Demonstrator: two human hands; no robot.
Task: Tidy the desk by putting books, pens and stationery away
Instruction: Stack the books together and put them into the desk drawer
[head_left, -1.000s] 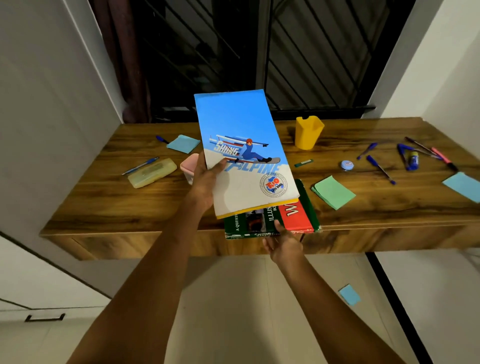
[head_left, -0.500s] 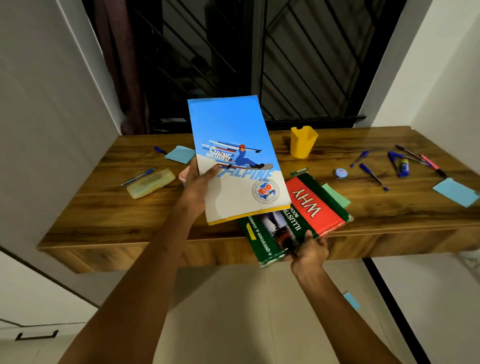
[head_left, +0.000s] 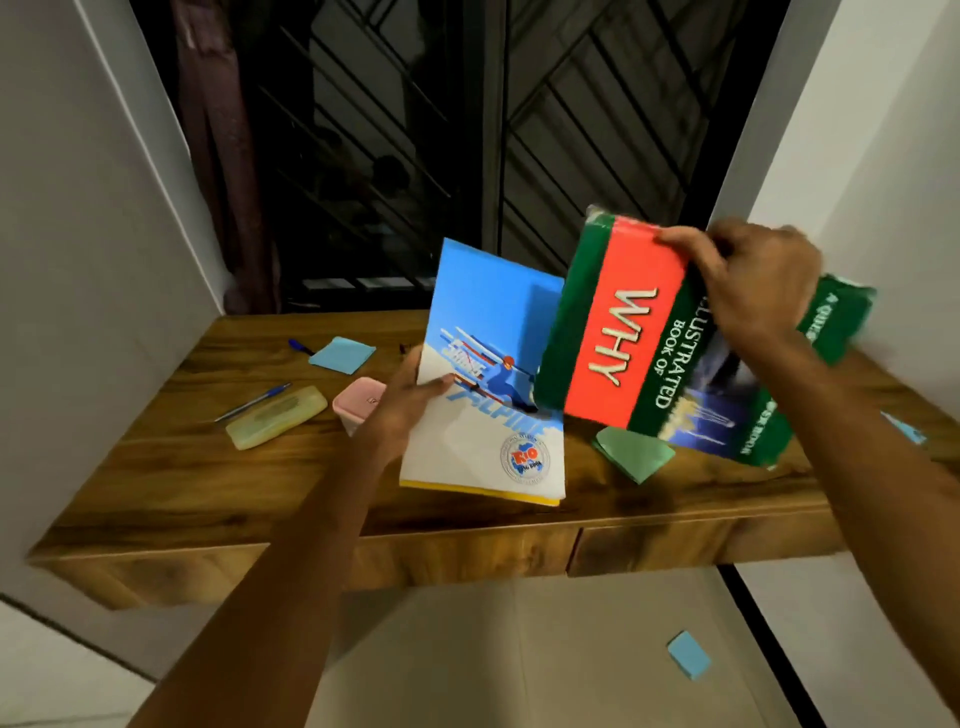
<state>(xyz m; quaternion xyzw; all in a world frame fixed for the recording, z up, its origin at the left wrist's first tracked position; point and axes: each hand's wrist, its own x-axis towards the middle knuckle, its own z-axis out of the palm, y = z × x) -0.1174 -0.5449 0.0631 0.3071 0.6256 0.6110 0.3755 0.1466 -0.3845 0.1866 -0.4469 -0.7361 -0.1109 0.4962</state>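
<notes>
My left hand (head_left: 402, 402) grips the left edge of a thin blue and white notebook (head_left: 488, 364) with a skier on its cover, holding it tilted over the wooden desk (head_left: 171, 483). My right hand (head_left: 748, 280) grips the top edge of a thick green and red "WHY" book (head_left: 634, 343), lifted above the desk's right side and overlapping the notebook's right edge. A green sticky-note pad (head_left: 634, 452) lies on the desk beneath the book.
On the desk's left lie a yellow pencil case (head_left: 275, 415), a blue pen (head_left: 254, 401), a pink box (head_left: 358, 402), a blue sticky pad (head_left: 343, 353) and another pen (head_left: 300, 345). A blue sticky pad (head_left: 688, 654) lies on the floor. White walls flank the desk.
My right hand lifted the "WHY" book off the desk's front edge and raised it up to the right. The notebook tilted more upright in my left hand. The green pad is uncovered.
</notes>
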